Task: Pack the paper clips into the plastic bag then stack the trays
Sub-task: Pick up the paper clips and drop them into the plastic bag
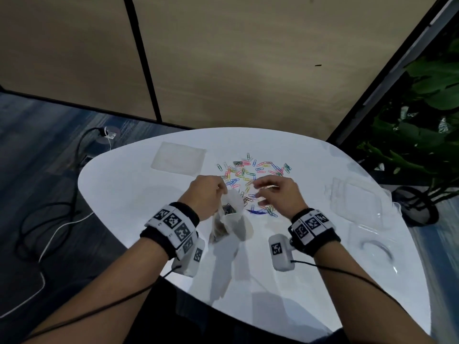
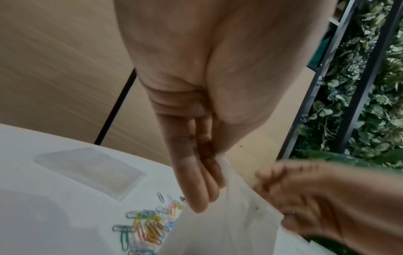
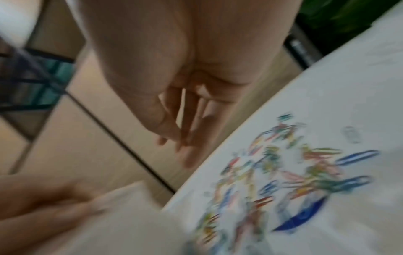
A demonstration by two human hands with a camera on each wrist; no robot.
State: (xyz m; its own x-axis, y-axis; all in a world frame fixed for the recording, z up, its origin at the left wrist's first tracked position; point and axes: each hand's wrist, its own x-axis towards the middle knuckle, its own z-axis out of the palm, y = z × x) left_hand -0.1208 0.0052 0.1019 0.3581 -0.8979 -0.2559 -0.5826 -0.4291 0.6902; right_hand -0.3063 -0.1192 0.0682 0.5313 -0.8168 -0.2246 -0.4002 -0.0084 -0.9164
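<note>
- Paper clips (image 1: 250, 175), in many colours, lie scattered on the white counter (image 1: 129, 194) just beyond both hands; a few dark ones already sit inside the plastic bag (image 1: 229, 214).
- The plastic bag hangs in the air over the near middle of the counter, pinched at its top edge by the left hand (image 1: 207, 194), thumb against fingers.
- The right hand (image 1: 275, 194) hovers just right of the bag's mouth with fingers loosely curled; the left wrist view shows its fingers (image 2: 290, 224) at the bag's rim, but blur hides whether it grips anything, so I cannot tell.
- One clear tray (image 1: 177, 158) lies at far left of the clips; another clear tray (image 1: 357, 202) lies to the right, well apart from the first.
- A blue curved mark (image 1: 257, 211) shows on the counter under the nearest clips.
- Off the counter, cables (image 1: 49, 227) trail on the floor at left and a leafy plant (image 1: 427, 103) stands at right.
</note>
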